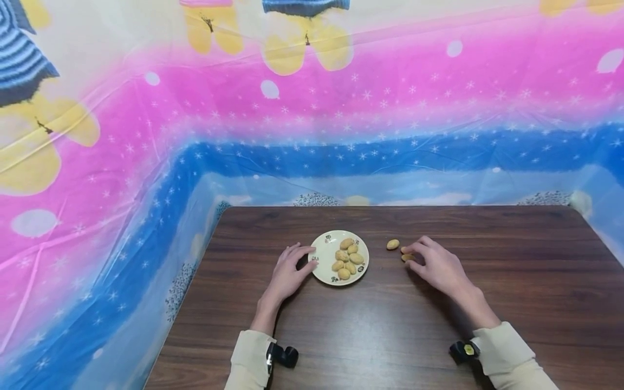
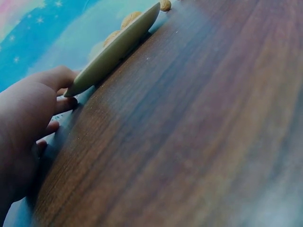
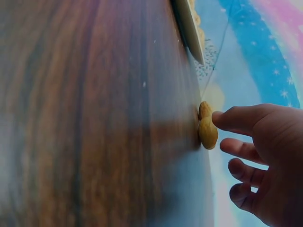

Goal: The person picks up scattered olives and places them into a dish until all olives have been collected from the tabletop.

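Observation:
A round cream plate [image 1: 323, 271] with small printed pictures holds several tan, oval, nut-like pieces [image 1: 356, 258] on its right half. My left hand [image 1: 288, 273] holds the plate's left edge, thumb and fingertips at the rim; the left wrist view shows the plate [image 2: 113, 56] edge-on there. Right of the plate, my right hand [image 1: 436, 265] reaches over the table, thumb and forefinger on either side of a nut-like piece [image 3: 208, 133]. The thumb tip overlaps it in the right wrist view, and the other fingers stand apart. Another piece [image 3: 204, 109] lies just behind.
One loose piece [image 1: 392, 245] lies between the plate and my right hand. Behind the dark wooden table [image 1: 380, 336] hangs a pink and blue patterned cloth [image 1: 370, 108], which also runs down the left side. Dark cameras [image 1: 285, 356] are strapped at both wrists.

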